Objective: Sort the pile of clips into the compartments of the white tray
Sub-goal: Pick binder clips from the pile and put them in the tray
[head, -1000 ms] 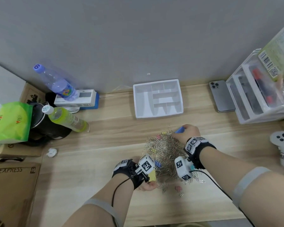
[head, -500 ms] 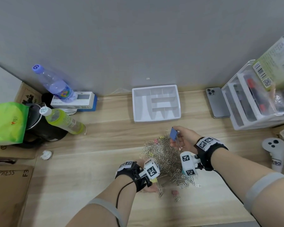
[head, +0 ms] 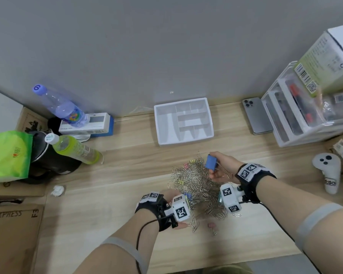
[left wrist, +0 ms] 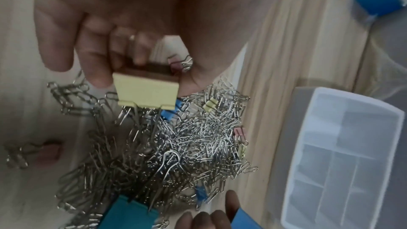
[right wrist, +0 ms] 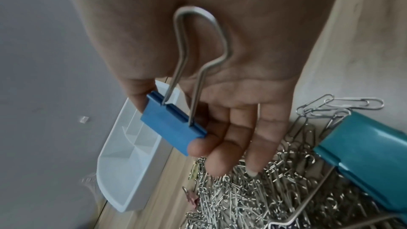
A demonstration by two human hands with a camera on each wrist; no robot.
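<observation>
A heap of silver paper clips [head: 198, 186] mixed with small coloured binder clips lies on the wooden desk. My right hand [head: 219, 168] pinches a blue binder clip [head: 210, 162] [right wrist: 174, 128] between thumb and fingers, lifted above the heap's far edge. My left hand [head: 172, 196] grips a yellow binder clip [left wrist: 146, 91] at the heap's near left side. The white compartment tray [head: 158, 123] [left wrist: 293, 189] [right wrist: 110, 177] stands beyond the heap by the wall. A large teal binder clip [right wrist: 363, 152] [left wrist: 130, 215] sits in the heap.
A phone [head: 256, 115] and a clear drawer unit [head: 305, 123] stand at the right, a white controller [head: 329, 175] near the right edge. Two bottles [head: 73, 149], a black pot [head: 46, 161] and boxes crowd the left. A pink clip [head: 212, 227] lies loose near the front.
My right hand has lifted the blue binder clip out of the heap and turned it up. The left hand stays low at the heap's near side.
</observation>
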